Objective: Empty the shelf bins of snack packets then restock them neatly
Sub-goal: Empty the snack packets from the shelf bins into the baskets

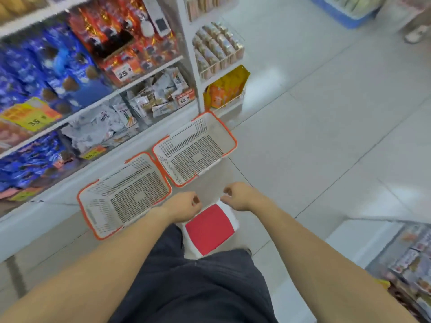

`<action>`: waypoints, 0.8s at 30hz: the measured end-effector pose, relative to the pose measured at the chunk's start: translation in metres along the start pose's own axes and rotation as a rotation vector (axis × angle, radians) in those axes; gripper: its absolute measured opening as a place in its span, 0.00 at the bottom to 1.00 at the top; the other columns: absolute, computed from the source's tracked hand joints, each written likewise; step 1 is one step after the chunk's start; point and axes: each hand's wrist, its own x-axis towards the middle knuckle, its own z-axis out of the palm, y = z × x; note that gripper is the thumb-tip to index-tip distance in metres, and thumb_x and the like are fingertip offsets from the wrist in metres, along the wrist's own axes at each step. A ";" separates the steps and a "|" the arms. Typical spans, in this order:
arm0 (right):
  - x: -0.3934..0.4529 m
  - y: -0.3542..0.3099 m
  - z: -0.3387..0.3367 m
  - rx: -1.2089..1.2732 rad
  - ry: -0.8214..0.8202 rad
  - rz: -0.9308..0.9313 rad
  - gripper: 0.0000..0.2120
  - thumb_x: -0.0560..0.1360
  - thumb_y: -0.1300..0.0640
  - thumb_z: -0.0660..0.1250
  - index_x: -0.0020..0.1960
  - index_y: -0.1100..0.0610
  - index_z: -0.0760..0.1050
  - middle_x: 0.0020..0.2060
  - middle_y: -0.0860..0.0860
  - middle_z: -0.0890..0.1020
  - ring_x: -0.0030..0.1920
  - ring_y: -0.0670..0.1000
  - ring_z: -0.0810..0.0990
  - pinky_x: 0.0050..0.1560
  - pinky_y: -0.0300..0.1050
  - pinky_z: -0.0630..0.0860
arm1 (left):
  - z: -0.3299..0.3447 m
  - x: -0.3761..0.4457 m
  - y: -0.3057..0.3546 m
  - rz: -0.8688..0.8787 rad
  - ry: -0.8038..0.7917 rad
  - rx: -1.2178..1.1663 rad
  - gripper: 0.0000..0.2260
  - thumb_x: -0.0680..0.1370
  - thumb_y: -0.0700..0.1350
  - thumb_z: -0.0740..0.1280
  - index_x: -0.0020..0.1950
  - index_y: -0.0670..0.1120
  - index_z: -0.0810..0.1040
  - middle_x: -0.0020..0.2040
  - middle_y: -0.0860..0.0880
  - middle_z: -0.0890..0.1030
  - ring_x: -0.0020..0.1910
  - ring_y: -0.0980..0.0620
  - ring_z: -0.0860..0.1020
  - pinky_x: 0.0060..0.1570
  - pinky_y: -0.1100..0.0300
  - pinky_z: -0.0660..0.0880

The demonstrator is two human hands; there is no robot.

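Head view: both baskets (196,148) empty, my left hand (184,205) and right hand (240,197) loosely curled, holding nothing. Emptying not begun; next, reach for white snack packets (98,127).

Plastic, foil and polished tile around two bare hands

Just ahead of the left hand (184,206), two baskets (123,194) (196,148) look like matt perforated plastic, off-white with orange rims. Below both hands, the stool (210,229) has a smooth red top on a white, plastic-looking body. Far ahead and to the left, blue packets (53,64) and red-orange packets (121,31) shine like glossy foil; white packets (98,129) look crinkled. Right of the right hand (240,197), floor tiles (326,113) are smooth and reflective. Trousers (198,287) are dark matt cloth.
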 end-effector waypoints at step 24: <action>0.490 -0.183 -0.196 -0.280 0.379 -0.621 0.04 0.77 0.58 0.66 0.49 0.55 0.79 0.47 0.55 0.82 0.48 0.60 0.80 0.47 0.55 0.79 | -0.231 0.360 -0.233 -0.104 0.915 -0.438 0.06 0.79 0.46 0.70 0.53 0.46 0.78 0.48 0.48 0.81 0.49 0.45 0.80 0.49 0.50 0.77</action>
